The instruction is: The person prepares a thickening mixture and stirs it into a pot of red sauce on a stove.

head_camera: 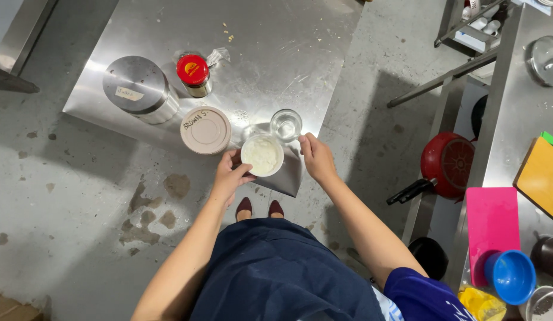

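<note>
The floor [68, 196] is grey and stained, and a shiny metal table [276, 53] stands on it, seen from above. The left hand [230, 176] has its fingers curled tight around the side of a small white cup [262, 156]. The cup is full of something white and sits at the near edge of the tabletop, close to the near right corner. The right hand [316, 157] rests on the edge of the table just beside the cup. Its fingers lie close together and hold nothing.

Right behind the cup stands a clear glass [286, 124]. Just to the left of the cup is a round tub with a beige lid [205, 130]. Farther back is a little jar with a red lid [194, 74], and next to it, near the left edge, a big metal tin [137, 88] with a label. A few crumbs [228, 32] lie far back on the tabletop.

Off to the right stands another metal counter [514, 107]. On it are a pink board [491, 223], a yellow board [541, 175] and a blue bowl [511, 276]. A red pan [447, 163] sits on a shelf under it.
</note>
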